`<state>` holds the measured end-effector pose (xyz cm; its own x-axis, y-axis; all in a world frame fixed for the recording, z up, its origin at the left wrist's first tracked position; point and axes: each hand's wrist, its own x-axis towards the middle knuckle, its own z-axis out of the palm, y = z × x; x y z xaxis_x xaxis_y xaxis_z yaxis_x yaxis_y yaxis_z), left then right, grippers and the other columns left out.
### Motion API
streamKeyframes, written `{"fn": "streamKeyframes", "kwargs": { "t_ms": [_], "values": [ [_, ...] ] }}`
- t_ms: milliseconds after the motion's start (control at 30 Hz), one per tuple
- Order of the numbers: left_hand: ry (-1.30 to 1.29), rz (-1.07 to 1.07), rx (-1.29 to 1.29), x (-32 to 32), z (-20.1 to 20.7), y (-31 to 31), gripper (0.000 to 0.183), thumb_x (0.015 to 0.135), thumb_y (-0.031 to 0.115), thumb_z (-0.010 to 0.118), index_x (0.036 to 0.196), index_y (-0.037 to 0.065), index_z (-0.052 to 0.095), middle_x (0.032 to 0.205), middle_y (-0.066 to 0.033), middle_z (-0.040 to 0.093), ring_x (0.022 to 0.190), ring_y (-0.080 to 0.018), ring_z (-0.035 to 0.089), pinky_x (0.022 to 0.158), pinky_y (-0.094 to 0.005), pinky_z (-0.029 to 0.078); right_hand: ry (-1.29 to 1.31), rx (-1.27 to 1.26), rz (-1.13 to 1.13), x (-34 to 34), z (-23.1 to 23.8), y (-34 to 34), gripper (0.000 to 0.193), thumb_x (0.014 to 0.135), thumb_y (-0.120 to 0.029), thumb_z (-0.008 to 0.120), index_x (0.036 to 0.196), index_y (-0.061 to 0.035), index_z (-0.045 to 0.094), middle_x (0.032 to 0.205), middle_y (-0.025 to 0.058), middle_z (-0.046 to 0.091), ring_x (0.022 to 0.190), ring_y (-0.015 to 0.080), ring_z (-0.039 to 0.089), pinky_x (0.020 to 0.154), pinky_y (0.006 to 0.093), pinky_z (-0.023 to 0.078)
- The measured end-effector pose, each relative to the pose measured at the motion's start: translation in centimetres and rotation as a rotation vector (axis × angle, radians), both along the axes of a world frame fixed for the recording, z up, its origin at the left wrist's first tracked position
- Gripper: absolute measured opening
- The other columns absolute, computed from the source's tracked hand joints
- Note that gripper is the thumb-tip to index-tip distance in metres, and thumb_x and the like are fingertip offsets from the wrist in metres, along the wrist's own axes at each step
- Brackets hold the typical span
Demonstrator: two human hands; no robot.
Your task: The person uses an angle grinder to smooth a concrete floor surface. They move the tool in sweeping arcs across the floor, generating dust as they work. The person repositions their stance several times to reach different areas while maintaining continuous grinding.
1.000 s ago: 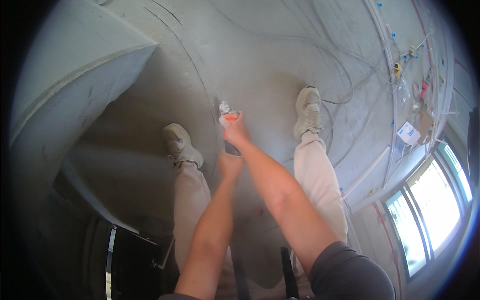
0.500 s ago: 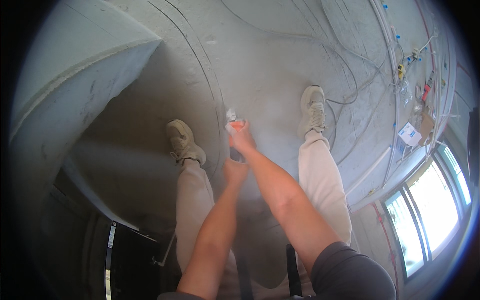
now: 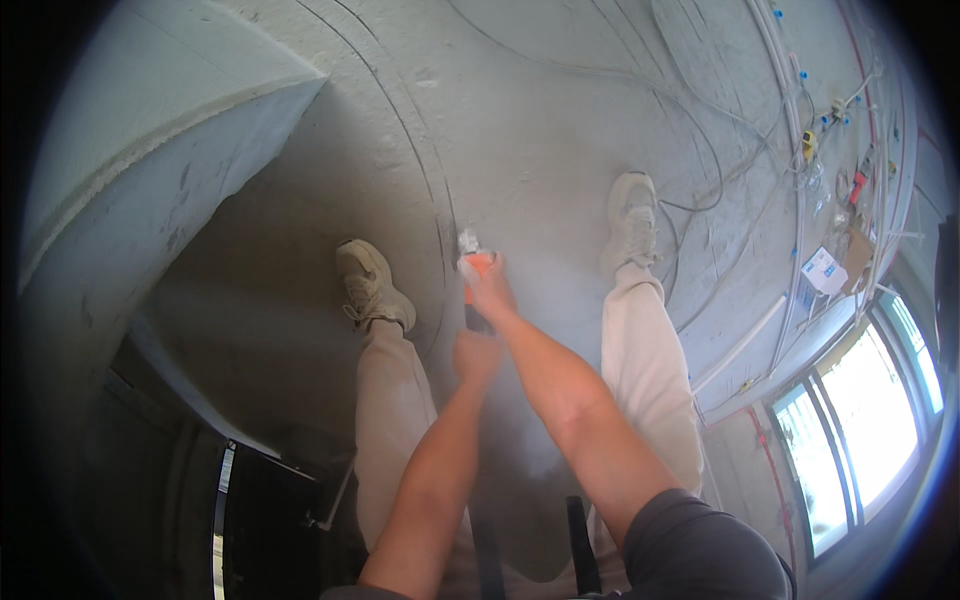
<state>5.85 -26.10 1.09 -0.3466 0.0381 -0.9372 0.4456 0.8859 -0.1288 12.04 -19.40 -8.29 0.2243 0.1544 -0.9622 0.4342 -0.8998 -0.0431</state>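
An orange and dark angle grinder (image 3: 476, 318) points away from me, its silvery head low over the concrete floor between my feet. My right hand (image 3: 492, 290) is wrapped round its orange front part. Closer to me, my left hand (image 3: 476, 356) is closed round the dark rear end. The head sits at a thin dark cut line (image 3: 418, 160) that curves away across the floor. Pale dust hangs around the tool and blurs its front; the disc cannot be made out. My left shoe (image 3: 372, 285) and right shoe (image 3: 631, 225) stand on either side.
A raised concrete block (image 3: 220, 160) juts in at the left. Loose cables (image 3: 715, 190) lie on the floor to the right. Further right are pipes (image 3: 790, 100), a yellow tool (image 3: 808, 146), a red-handled tool (image 3: 858, 186) and a white box (image 3: 824, 270).
The grinder and both hands have come slightly toward me along the floor. Dust near my right shoe looks thicker. The whole view has shifted a little.
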Motion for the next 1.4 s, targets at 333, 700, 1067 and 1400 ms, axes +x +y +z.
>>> {"fn": "streamKeyframes", "kwargs": {
  "t_ms": [333,700,1067,1400],
  "values": [
    [0.069,0.075,0.164,1.0,0.3,9.3,0.079,0.066,0.044,0.101,0.117,-0.007,0.068,0.114,-0.0282,0.078,0.108,-0.0434,0.078,0.091,-0.0508,0.059,-0.001,-0.051,0.129,-0.3,1.6,11.0,0.107,0.098,-0.069,0.066,0.171,-0.0069,0.018,0.150,0.0252,0.066,0.137,0.0441,0.065,0.114,0.0547,0.049],
    [-0.017,0.222,0.189,-0.1,-3.4,9.6,0.056,0.072,0.032,0.097,0.099,-0.007,0.068,0.093,-0.0203,0.074,0.086,-0.0290,0.073,0.069,-0.0447,0.053,0.039,-0.034,0.123,-1.2,1.1,15.2,0.118,0.098,-0.067,0.068,0.176,-0.0059,0.005,0.158,0.0271,0.060,0.143,0.0446,0.061,0.119,0.0538,0.045],
    [0.001,0.256,0.074,0.6,-1.6,12.3,0.076,0.067,0.038,0.101,0.116,-0.009,0.068,0.113,-0.0276,0.079,0.108,-0.0381,0.079,0.088,-0.0470,0.060,0.031,-0.079,0.187,-0.8,1.3,16.1,0.116,0.099,-0.068,0.067,0.176,-0.0076,0.006,0.157,0.0233,0.062,0.143,0.0424,0.061,0.120,0.0529,0.045],
    [-0.079,0.333,0.156,-1.4,-3.1,17.7,0.046,0.073,0.030,0.095,0.094,-0.006,0.073,0.090,-0.0200,0.079,0.087,-0.0278,0.079,0.076,-0.0459,0.059,0.119,0.060,0.045,-2.6,0.5,22.1,0.104,0.094,-0.050,0.079,0.168,0.0008,0.027,0.147,0.0276,0.066,0.140,0.0414,0.064,0.117,0.0505,0.047]
  ]
}}
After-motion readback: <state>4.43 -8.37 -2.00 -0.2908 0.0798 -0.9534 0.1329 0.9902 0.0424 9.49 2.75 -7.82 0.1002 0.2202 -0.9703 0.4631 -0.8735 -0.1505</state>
